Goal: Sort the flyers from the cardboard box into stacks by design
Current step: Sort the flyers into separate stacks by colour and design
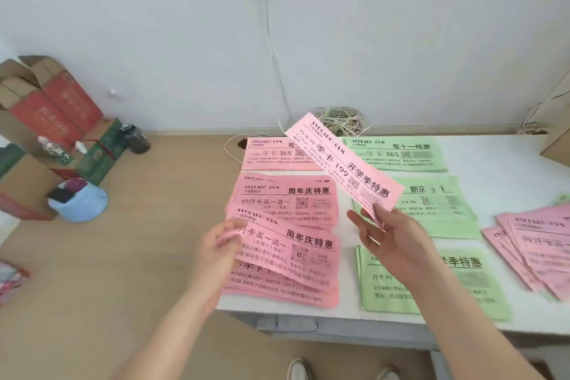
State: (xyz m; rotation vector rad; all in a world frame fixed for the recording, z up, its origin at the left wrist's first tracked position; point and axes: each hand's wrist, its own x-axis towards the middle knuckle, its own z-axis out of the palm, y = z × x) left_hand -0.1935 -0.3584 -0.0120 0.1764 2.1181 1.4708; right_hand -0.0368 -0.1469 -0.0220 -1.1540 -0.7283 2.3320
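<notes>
Nearest me, the left hand point(216, 244) grips the left end of a pink anniversary flyer point(296, 247) between thumb and fingers. Its long axis runs left to right just above the near pink stack point(277, 293). The right hand point(391, 234) pinches the near end of a pink school-season flyer point(345, 160), held in the air. That one slants from near right to far left over the table point(348, 281). A green stack point(481, 293) lies to the right, and a loose pink heap point(536, 250) is at the table's right edge. At the far right stands a cardboard box point(558, 133); I cannot see inside it. On the floor to the left, a blue pouch point(83, 207) holds dark items.
</notes>
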